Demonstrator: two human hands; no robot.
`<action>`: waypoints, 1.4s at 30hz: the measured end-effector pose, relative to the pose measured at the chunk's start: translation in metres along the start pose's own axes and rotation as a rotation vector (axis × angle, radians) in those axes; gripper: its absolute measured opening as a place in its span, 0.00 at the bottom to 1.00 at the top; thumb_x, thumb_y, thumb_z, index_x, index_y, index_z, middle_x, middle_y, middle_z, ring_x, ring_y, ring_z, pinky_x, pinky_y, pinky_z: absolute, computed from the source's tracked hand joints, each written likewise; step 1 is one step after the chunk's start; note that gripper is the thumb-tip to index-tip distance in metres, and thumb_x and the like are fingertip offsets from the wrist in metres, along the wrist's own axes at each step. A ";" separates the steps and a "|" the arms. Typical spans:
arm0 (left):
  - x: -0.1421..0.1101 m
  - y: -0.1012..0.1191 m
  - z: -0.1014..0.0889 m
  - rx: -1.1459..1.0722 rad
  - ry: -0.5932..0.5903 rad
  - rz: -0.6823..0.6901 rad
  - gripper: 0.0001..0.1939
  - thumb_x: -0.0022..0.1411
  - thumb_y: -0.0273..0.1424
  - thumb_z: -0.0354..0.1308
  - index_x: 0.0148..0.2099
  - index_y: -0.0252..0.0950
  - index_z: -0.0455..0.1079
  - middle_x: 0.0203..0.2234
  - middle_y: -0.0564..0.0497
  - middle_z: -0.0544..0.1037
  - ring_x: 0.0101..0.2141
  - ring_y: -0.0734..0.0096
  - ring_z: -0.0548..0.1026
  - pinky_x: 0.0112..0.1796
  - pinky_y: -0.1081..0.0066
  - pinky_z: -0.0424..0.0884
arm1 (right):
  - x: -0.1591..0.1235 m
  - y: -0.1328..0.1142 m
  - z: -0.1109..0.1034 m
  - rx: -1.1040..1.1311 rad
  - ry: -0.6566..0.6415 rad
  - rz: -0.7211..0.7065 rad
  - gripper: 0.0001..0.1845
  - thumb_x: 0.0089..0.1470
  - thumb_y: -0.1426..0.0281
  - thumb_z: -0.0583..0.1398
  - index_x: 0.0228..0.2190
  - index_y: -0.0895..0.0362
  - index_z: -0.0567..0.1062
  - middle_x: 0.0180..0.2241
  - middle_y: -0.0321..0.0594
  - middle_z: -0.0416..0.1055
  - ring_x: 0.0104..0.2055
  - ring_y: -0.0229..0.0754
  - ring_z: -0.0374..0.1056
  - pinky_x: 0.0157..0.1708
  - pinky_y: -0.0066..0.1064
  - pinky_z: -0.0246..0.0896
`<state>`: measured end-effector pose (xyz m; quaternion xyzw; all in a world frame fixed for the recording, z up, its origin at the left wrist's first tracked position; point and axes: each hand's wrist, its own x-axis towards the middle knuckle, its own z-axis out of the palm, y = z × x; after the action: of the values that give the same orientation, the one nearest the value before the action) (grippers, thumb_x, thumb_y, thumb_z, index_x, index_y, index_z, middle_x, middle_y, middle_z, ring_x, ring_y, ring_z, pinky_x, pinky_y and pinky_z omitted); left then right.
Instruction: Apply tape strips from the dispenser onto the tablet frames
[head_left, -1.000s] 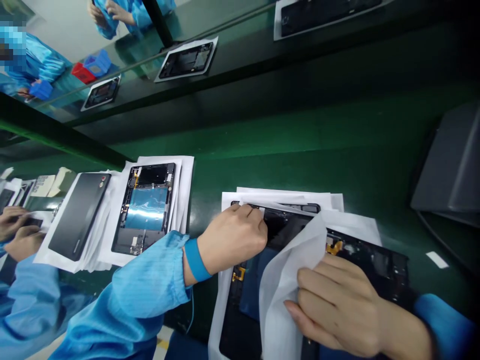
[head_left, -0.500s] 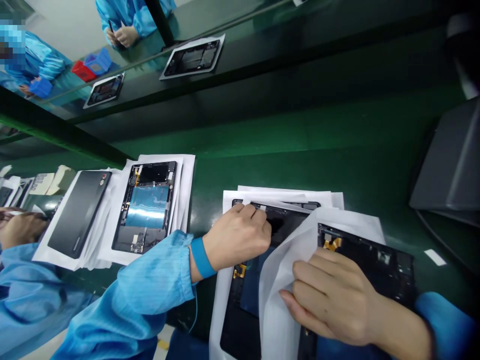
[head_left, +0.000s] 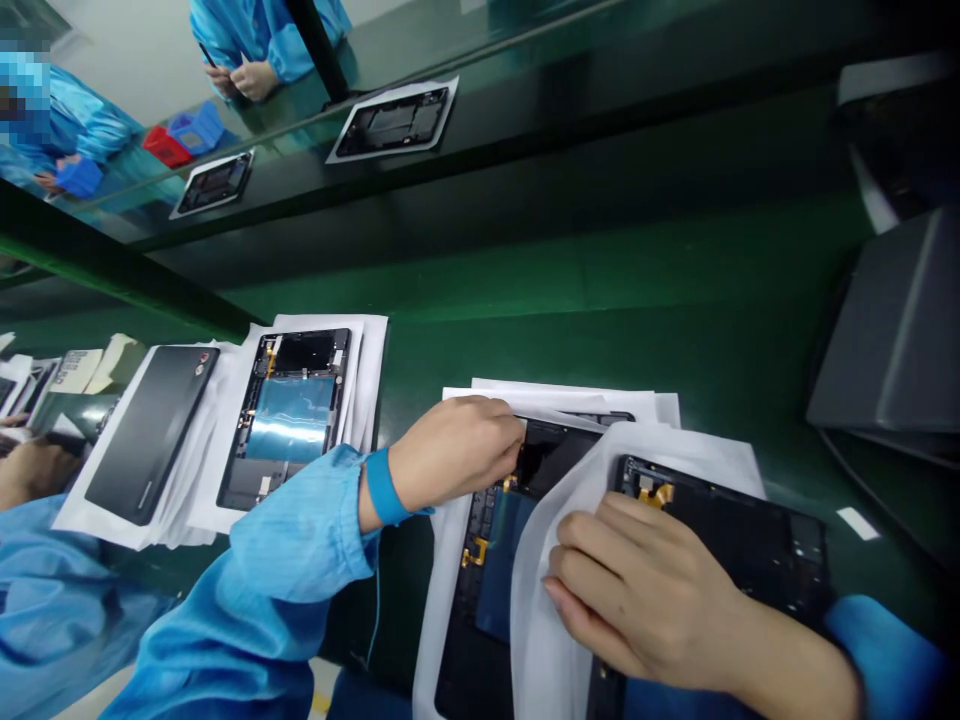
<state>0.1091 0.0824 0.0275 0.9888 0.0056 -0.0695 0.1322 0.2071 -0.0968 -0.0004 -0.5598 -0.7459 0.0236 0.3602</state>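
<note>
Two open tablet frames lie stacked on white sheets on the green belt. My left hand [head_left: 450,450] is closed in a pinch at the top edge of the lower tablet frame [head_left: 487,560]; what its fingertips hold is hidden. My right hand [head_left: 637,590] grips the left edge of the upper tablet frame [head_left: 735,530] together with the white sheet [head_left: 547,560] under it. Its fingers lie on top and its thumb is hidden beneath. The upper frame sits tilted over the lower one, which shows orange flex cables and a blue panel.
To the left another open tablet frame [head_left: 289,415] and a dark back cover [head_left: 150,430] rest on white sheets. A co-worker's hand [head_left: 30,470] is at the far left. A grey box [head_left: 892,340] stands at the right. The upper belt carries further tablet frames [head_left: 394,120], and red and blue bins [head_left: 176,140] sit beyond it.
My right hand has drawn the upper frame and its sheet slightly left over the lower one. My left hand has shifted a little left and up. The frames on the upper belt have moved right.
</note>
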 end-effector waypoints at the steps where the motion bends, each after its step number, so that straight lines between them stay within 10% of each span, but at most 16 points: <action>1: 0.003 -0.003 -0.004 -0.056 -0.021 -0.026 0.08 0.61 0.24 0.52 0.31 0.34 0.70 0.27 0.52 0.74 0.29 0.71 0.72 0.31 0.73 0.65 | 0.002 0.000 0.000 -0.006 -0.010 0.012 0.15 0.57 0.72 0.52 0.21 0.57 0.69 0.24 0.39 0.67 0.28 0.39 0.58 0.31 0.34 0.53; 9: 0.010 -0.027 -0.016 -0.604 -0.105 -0.170 0.06 0.49 0.21 0.54 0.25 0.34 0.70 0.19 0.58 0.70 0.22 0.80 0.66 0.26 0.79 0.61 | 0.017 0.005 0.007 -0.010 -0.186 0.133 0.10 0.55 0.67 0.55 0.35 0.56 0.75 0.44 0.41 0.73 0.42 0.44 0.66 0.38 0.37 0.62; 16: -0.003 -0.043 -0.010 -0.818 0.363 -0.506 0.07 0.56 0.27 0.53 0.32 0.31 0.71 0.20 0.55 0.71 0.21 0.79 0.68 0.23 0.78 0.63 | 0.022 0.007 0.008 0.001 -0.173 0.132 0.09 0.51 0.70 0.58 0.36 0.56 0.75 0.44 0.39 0.74 0.41 0.44 0.68 0.37 0.35 0.66; 19: -0.011 -0.038 -0.017 -0.697 0.495 -0.444 0.08 0.60 0.28 0.52 0.37 0.32 0.71 0.28 0.51 0.74 0.28 0.76 0.71 0.30 0.76 0.68 | 0.025 0.009 0.010 0.004 -0.183 0.135 0.09 0.52 0.73 0.56 0.35 0.55 0.74 0.42 0.39 0.74 0.39 0.41 0.69 0.33 0.33 0.65; 25: -0.018 -0.016 -0.010 -0.358 0.166 -0.171 0.12 0.60 0.31 0.59 0.46 0.34 0.71 0.38 0.48 0.76 0.39 0.68 0.74 0.42 0.70 0.69 | 0.020 0.008 0.012 -0.098 -0.103 0.092 0.11 0.58 0.73 0.52 0.34 0.56 0.75 0.40 0.42 0.74 0.37 0.41 0.69 0.32 0.31 0.64; 42: 0.010 -0.034 0.001 -0.530 0.019 -0.053 0.05 0.56 0.23 0.59 0.31 0.34 0.75 0.29 0.55 0.75 0.27 0.79 0.70 0.29 0.78 0.61 | 0.017 0.008 0.009 -0.155 -0.205 0.071 0.13 0.59 0.71 0.52 0.39 0.56 0.76 0.46 0.44 0.73 0.41 0.42 0.69 0.36 0.31 0.65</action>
<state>0.1175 0.1148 0.0163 0.9198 0.0508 -0.0598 0.3845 0.2068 -0.0757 -0.0018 -0.6067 -0.7581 0.0356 0.2366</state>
